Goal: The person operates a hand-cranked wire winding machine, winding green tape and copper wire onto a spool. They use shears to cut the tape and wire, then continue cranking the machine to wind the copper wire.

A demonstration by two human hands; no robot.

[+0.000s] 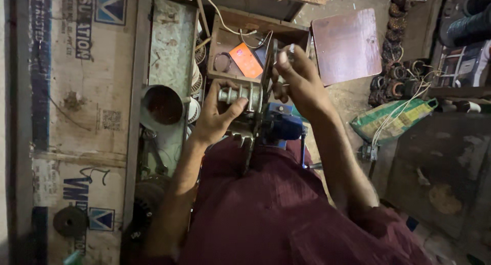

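Dim workshop shot, low contrast overall. We see soft light falling from the far side, brightest on the cardboard sheet (82, 91) at left and the far floor. Near right corner sinks into deep shadow, detail lost. Left hand (217, 114) and right hand (296, 78) slightly motion-blurred, knuckles catch mild highlights. Wide-angle stretch at edges; no hard glare; noticeable noise in dark areas.
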